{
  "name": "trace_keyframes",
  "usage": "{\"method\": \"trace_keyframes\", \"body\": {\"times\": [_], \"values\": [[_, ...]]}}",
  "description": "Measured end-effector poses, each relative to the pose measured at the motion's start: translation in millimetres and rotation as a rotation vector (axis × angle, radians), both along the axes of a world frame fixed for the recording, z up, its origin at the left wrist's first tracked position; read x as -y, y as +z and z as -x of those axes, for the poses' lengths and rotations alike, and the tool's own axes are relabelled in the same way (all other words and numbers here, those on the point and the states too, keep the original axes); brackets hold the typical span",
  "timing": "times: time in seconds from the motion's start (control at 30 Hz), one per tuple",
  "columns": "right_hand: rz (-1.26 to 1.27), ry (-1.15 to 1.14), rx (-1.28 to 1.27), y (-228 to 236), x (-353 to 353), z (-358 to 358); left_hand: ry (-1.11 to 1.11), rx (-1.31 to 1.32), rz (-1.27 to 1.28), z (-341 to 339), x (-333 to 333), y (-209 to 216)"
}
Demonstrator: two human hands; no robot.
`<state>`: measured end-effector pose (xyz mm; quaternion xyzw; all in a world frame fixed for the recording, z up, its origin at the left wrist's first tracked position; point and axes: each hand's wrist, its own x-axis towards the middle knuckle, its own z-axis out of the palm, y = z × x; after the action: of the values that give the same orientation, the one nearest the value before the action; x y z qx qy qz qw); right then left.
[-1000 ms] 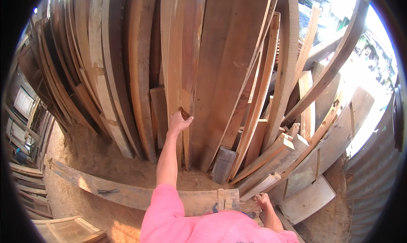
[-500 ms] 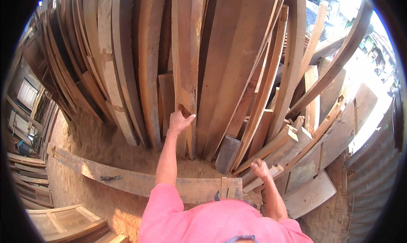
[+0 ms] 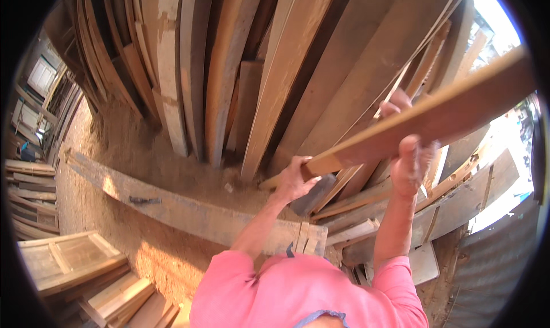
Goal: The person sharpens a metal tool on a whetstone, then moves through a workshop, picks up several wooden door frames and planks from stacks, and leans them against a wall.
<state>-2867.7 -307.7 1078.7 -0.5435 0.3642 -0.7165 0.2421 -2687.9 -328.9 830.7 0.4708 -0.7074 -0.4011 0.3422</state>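
A long wooden plank (image 3: 366,141) slants from lower left to upper right in front of the leaning boards. My left hand (image 3: 293,180) grips its lower end, thumb on the near side and fingers at the top edge. Farther up, my right hand (image 3: 408,166) is at the plank's lower edge, its thumb against the near face; motion smears part of it. Fingers show over the plank's upper edge above that hand, and the plank hides what joins them. The plank's far end reaches the right rim of the picture.
Tall boards (image 3: 366,59) lean in a row ahead. A long low board (image 3: 189,205) lies across the sandy ground, with a dark tool (image 3: 144,200) on it. Panelled wood (image 3: 74,259) is stacked at lower left. Short offcuts (image 3: 349,233) and corrugated sheet (image 3: 481,271) are to the right.
The plank under my left hand, upright among the leaning boards before, now slants to the right in front of them. My right hand has risen from low on the right to the plank.
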Motion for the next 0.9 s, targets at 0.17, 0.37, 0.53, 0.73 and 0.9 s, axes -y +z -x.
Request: {"method": "trace_keyframes", "body": {"times": [0.17, 0.37, 0.53, 0.73, 0.9], "values": [[0.002, 0.185, 0.287, -28, -31, 33, -0.101, 0.023, -0.006, -1, -15, -42], [0.061, 0.596, 0.241, -36, -30, 63, -0.100, 0.239, -0.154, -39, -13, -93], [0.089, 0.621, 0.267, -40, -35, 84, -0.130, 0.258, -0.296, -30, -23, -102], [0.038, 0.652, 0.273, -43, -48, 94, -0.068, 0.239, -0.181, -11, -45, -94], [0.075, 0.594, 0.254, -45, -77, 84, -0.053, 0.141, 0.039, 4, -44, -106]]}}
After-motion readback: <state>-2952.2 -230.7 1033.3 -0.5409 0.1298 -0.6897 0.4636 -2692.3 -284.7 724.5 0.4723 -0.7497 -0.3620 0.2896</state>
